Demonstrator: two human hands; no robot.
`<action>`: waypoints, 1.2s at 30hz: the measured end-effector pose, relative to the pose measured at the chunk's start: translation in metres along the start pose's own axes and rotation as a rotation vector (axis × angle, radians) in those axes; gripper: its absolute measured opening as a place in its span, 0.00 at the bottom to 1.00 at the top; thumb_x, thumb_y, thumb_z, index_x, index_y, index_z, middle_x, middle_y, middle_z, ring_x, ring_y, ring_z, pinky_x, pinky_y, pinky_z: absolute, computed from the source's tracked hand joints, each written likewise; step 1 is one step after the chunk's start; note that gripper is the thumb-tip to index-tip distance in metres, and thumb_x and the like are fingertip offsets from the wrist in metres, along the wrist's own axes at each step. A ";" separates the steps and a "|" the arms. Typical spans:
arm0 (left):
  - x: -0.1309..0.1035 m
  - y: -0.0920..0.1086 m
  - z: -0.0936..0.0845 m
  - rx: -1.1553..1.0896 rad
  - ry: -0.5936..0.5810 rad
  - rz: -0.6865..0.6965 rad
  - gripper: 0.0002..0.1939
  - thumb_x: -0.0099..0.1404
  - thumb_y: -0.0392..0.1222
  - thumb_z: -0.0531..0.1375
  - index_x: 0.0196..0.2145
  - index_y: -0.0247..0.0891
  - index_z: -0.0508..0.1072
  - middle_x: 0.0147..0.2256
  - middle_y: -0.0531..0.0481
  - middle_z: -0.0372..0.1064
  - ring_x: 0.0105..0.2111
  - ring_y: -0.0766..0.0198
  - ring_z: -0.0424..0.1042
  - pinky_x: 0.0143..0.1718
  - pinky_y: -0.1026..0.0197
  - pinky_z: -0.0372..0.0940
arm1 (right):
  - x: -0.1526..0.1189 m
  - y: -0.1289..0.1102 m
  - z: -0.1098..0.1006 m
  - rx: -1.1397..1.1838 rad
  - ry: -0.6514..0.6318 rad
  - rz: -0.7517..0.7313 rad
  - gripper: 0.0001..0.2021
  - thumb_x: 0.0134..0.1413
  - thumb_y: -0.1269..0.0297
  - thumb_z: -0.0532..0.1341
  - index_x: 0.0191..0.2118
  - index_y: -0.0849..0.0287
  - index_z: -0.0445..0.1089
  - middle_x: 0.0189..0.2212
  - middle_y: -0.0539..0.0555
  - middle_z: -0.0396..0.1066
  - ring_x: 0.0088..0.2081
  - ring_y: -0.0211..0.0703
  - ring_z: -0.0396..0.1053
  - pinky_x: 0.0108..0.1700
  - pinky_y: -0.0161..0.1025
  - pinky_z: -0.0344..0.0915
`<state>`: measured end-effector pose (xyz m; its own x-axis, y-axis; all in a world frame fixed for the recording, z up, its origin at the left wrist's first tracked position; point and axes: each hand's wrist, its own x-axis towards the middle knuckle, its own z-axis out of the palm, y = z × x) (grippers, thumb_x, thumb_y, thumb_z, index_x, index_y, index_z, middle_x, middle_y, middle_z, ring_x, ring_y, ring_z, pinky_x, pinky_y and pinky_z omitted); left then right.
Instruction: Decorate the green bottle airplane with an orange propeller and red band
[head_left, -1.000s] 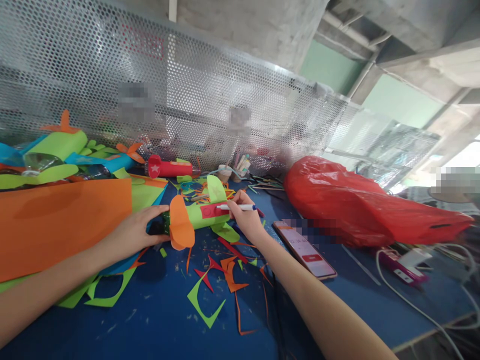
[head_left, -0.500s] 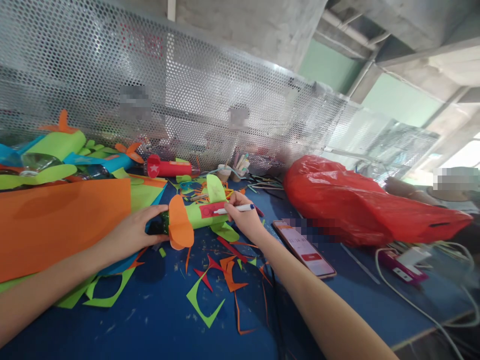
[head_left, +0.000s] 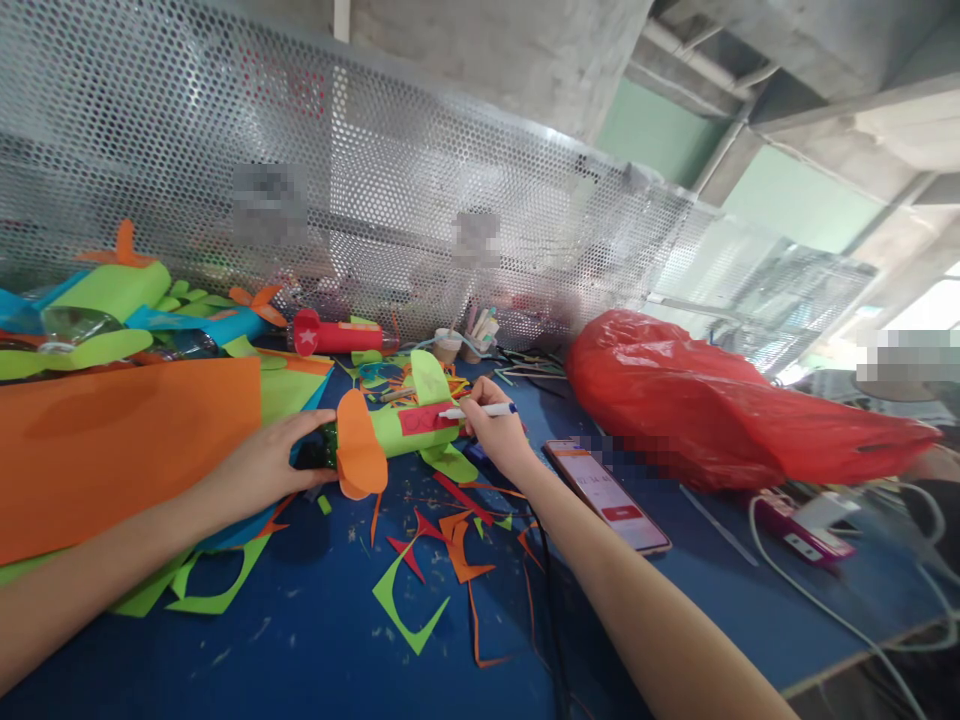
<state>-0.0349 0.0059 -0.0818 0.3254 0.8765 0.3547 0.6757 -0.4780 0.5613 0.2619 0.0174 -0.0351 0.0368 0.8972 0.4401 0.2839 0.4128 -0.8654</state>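
A paper plane (head_left: 386,432) with a green body, an orange wing and a red strip lies on the blue table (head_left: 315,630). My left hand (head_left: 262,462) grips its dark nose end, just left of the orange wing. My right hand (head_left: 495,432) holds a white pen (head_left: 480,410) whose tip touches the red strip near the green tail fin. Red, orange and green paper offcuts (head_left: 442,545) lie scattered under and in front of the plane.
A big orange sheet (head_left: 112,440) covers the left. Finished paper planes (head_left: 112,300) and a red one (head_left: 334,335) sit by the perforated metal screen (head_left: 450,180). A phone (head_left: 607,495) lies right of my hand, then a red plastic bag (head_left: 712,410) and cables (head_left: 825,600).
The pen tip slid left along the red strip, then back to the right. My left hand and the plane have stayed put.
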 end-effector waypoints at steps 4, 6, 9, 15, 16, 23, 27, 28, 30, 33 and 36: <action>0.000 -0.001 0.001 -0.005 -0.003 0.005 0.33 0.55 0.61 0.63 0.55 0.46 0.66 0.58 0.43 0.65 0.57 0.41 0.65 0.56 0.41 0.61 | -0.002 -0.001 0.002 0.000 -0.005 -0.010 0.09 0.46 0.65 0.58 0.22 0.53 0.54 0.12 0.41 0.58 0.17 0.36 0.55 0.22 0.34 0.53; 0.000 -0.001 0.001 -0.004 -0.006 -0.002 0.34 0.55 0.61 0.63 0.55 0.46 0.66 0.58 0.42 0.65 0.57 0.41 0.65 0.56 0.42 0.61 | -0.004 -0.002 0.005 -0.011 -0.002 -0.017 0.10 0.47 0.64 0.59 0.23 0.53 0.55 0.12 0.41 0.59 0.17 0.35 0.55 0.23 0.34 0.53; 0.000 0.000 0.000 0.004 -0.009 -0.003 0.33 0.55 0.60 0.63 0.56 0.45 0.65 0.59 0.42 0.65 0.57 0.41 0.65 0.56 0.41 0.61 | -0.005 -0.004 0.006 -0.005 -0.016 -0.011 0.10 0.48 0.63 0.60 0.23 0.54 0.56 0.13 0.42 0.60 0.17 0.35 0.56 0.23 0.34 0.53; 0.000 0.001 0.000 -0.007 0.008 0.014 0.32 0.55 0.58 0.63 0.55 0.45 0.66 0.57 0.42 0.67 0.55 0.41 0.67 0.55 0.40 0.61 | 0.003 -0.002 -0.007 0.087 0.154 0.016 0.11 0.46 0.63 0.59 0.21 0.54 0.55 0.11 0.42 0.59 0.16 0.34 0.53 0.21 0.33 0.50; 0.000 0.001 0.000 -0.009 0.013 0.012 0.32 0.55 0.58 0.63 0.54 0.46 0.67 0.57 0.42 0.67 0.55 0.41 0.67 0.55 0.40 0.62 | 0.005 -0.001 -0.011 0.080 0.172 0.014 0.11 0.46 0.64 0.58 0.21 0.54 0.54 0.11 0.41 0.58 0.15 0.34 0.52 0.20 0.33 0.50; 0.000 0.001 0.000 0.011 0.010 -0.017 0.33 0.54 0.60 0.63 0.55 0.45 0.67 0.57 0.42 0.66 0.55 0.40 0.66 0.55 0.39 0.62 | 0.008 0.003 -0.017 0.040 0.139 0.026 0.09 0.43 0.65 0.58 0.20 0.53 0.54 0.10 0.41 0.58 0.14 0.33 0.52 0.19 0.33 0.48; 0.000 0.000 0.000 0.009 0.012 -0.006 0.33 0.53 0.62 0.63 0.54 0.47 0.68 0.57 0.43 0.67 0.55 0.40 0.66 0.55 0.41 0.62 | 0.006 0.003 -0.014 0.022 0.107 0.030 0.10 0.43 0.65 0.58 0.20 0.53 0.54 0.09 0.41 0.58 0.13 0.33 0.50 0.18 0.33 0.47; 0.000 0.000 0.000 0.011 0.013 -0.005 0.33 0.53 0.62 0.63 0.54 0.48 0.68 0.57 0.44 0.67 0.55 0.40 0.66 0.55 0.42 0.62 | 0.006 0.003 -0.013 0.018 0.103 0.028 0.09 0.43 0.65 0.58 0.20 0.53 0.54 0.09 0.41 0.59 0.13 0.33 0.51 0.19 0.33 0.47; 0.000 0.000 0.000 0.016 0.017 0.000 0.32 0.53 0.61 0.64 0.54 0.48 0.68 0.57 0.44 0.67 0.55 0.40 0.67 0.55 0.43 0.63 | 0.006 0.003 -0.012 0.015 0.095 0.022 0.09 0.43 0.65 0.58 0.21 0.53 0.55 0.10 0.41 0.59 0.14 0.34 0.53 0.19 0.33 0.48; 0.000 -0.001 0.000 0.027 0.015 0.008 0.33 0.55 0.61 0.63 0.55 0.45 0.68 0.57 0.44 0.67 0.55 0.40 0.67 0.55 0.43 0.63 | 0.005 0.002 -0.011 0.017 0.080 0.015 0.09 0.43 0.65 0.58 0.21 0.54 0.55 0.10 0.41 0.59 0.15 0.34 0.54 0.19 0.33 0.49; 0.000 -0.001 0.000 0.027 -0.002 0.001 0.34 0.55 0.60 0.63 0.55 0.44 0.66 0.57 0.42 0.67 0.55 0.41 0.67 0.55 0.42 0.63 | 0.004 0.000 -0.009 0.021 0.050 0.020 0.09 0.43 0.65 0.58 0.21 0.53 0.55 0.10 0.41 0.59 0.15 0.34 0.55 0.19 0.33 0.50</action>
<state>-0.0353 0.0058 -0.0826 0.3275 0.8760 0.3541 0.6927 -0.4775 0.5406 0.2712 0.0202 -0.0312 0.0902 0.8967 0.4333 0.2628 0.3983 -0.8788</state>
